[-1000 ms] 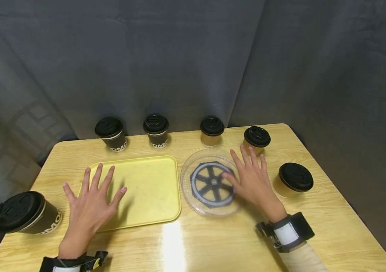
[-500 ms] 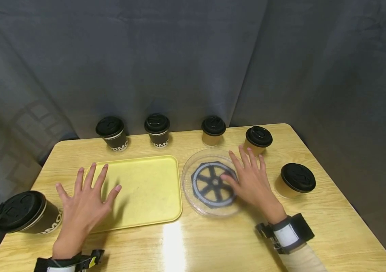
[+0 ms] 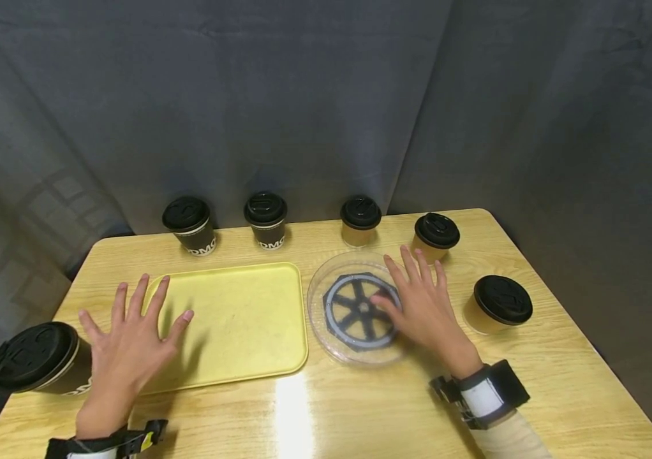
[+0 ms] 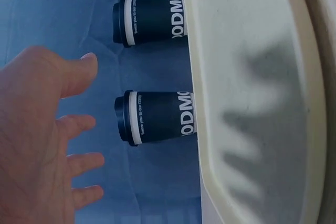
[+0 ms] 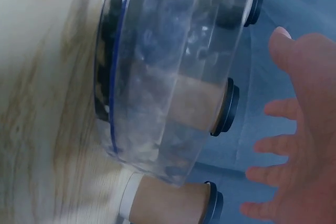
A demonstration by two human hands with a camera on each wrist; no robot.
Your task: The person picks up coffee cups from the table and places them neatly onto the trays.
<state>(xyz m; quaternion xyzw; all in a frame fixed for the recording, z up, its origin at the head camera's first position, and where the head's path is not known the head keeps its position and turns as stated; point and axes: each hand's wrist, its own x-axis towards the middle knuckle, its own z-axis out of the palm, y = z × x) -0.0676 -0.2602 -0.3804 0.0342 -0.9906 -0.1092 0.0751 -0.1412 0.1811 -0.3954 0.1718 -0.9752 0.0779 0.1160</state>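
Note:
My left hand (image 3: 127, 350) hovers over the left end of a yellow tray (image 3: 245, 319), fingers spread and holding nothing; its shadow falls on the tray. Just left of it stands a large dark paper coffee cup (image 3: 44, 360) with a black lid, partly hidden by the hand. My right hand (image 3: 426, 312) is spread above the right side of a round clear plastic container (image 3: 326, 347), and it too holds nothing. Beneath or inside that container shows a dark spoked wheel shape (image 3: 363, 307) with a grey ring. A brown lidded cup (image 3: 432, 239) stands just beyond the right fingertips.
Along the back edge stand two dark cups, a left one (image 3: 191, 226) and a middle one (image 3: 266, 220), plus a brown cup (image 3: 359, 221). Another brown cup (image 3: 495, 305) is at the right. A grey curtain (image 3: 326, 108) surrounds the wooden table (image 3: 372, 414).
My left hand has moved left across the tray toward the large dark cup, fingers still spread. The right hand has barely shifted, and the cups, tray and container stay in place.

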